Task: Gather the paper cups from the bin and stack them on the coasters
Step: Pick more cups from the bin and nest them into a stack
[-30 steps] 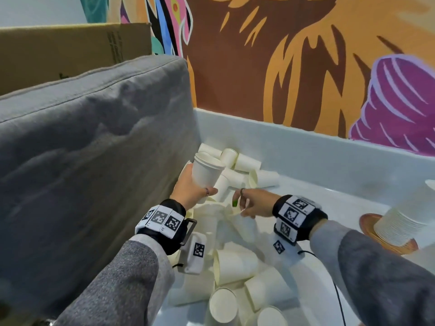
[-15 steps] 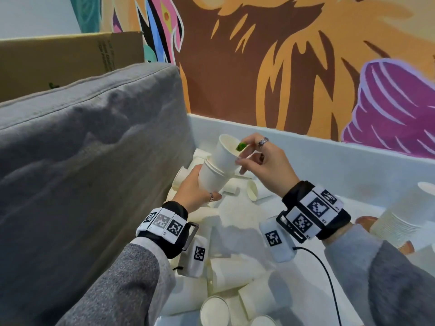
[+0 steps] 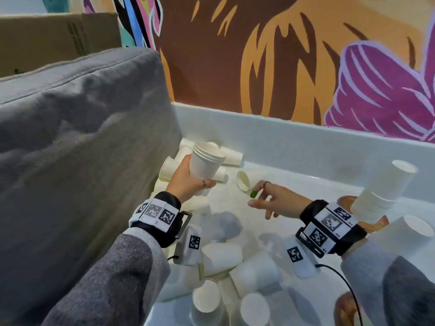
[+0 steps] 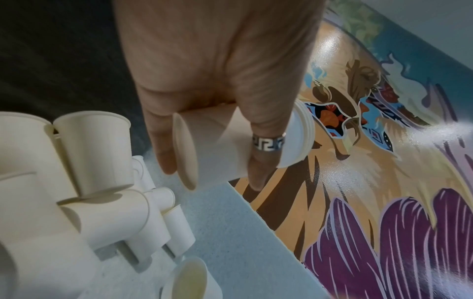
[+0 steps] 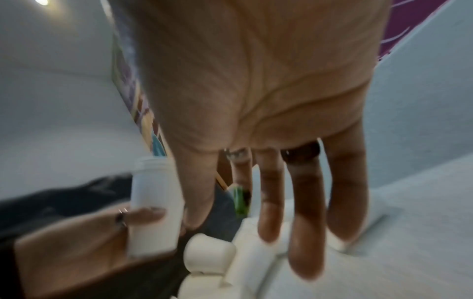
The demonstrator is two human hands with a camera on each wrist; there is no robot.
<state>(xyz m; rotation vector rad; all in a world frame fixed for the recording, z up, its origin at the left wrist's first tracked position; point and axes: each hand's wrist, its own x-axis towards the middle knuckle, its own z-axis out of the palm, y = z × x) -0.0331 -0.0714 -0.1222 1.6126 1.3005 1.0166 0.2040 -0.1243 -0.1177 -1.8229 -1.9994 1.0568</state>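
Note:
My left hand (image 3: 188, 182) grips a short stack of nested white paper cups (image 3: 206, 161), held upright above the bin's far left corner; the same stack (image 4: 230, 141) shows in the left wrist view with my ringed thumb across it. My right hand (image 3: 263, 201) hovers with spread straight fingers and holds nothing, just right of a lone cup (image 3: 243, 180) lying on its side. In the right wrist view those fingers (image 5: 302, 212) point down over loose cups (image 5: 210, 252). Several loose cups (image 3: 221, 255) lie piled on the white bin's floor (image 3: 294, 184).
A tall leaning cup stack (image 3: 381, 191) sits on a wooden coaster (image 3: 346, 201) at the right; another cup (image 3: 400, 236) stands in front of it. A grey cushion (image 3: 82, 137) walls the left side. The painted wall (image 3: 282, 55) rises behind the bin's rim (image 3: 282, 121).
My right hand set a cup into the left hand's stack, let go and dropped down to the right with spread fingers. The left hand kept its stack raised.

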